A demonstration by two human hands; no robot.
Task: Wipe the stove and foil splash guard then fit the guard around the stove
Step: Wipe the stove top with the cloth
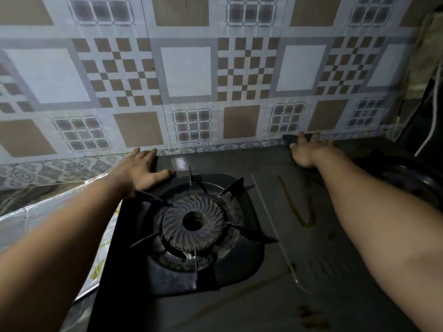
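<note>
The dark gas stove [275,295] fills the lower middle, with its left burner [194,222] and pan supports. Brown greasy streaks [300,212] mark its top. The tile-patterned foil splash guard [187,73] stands upright right behind the stove. A shiny silver part of it [31,216] lies low along the stove's left side. My left hand [141,168] rests flat on the stove's far left corner, fingertips at the guard's base. My right hand [309,149] presses a dark cloth [290,139] against the stove's back edge at the guard's foot.
A second burner [402,178] sits in shadow at the far right. Dark hanging fabric and a white cord [431,121] fill the right edge. More brown blotches [311,318] lie near the stove's front edge.
</note>
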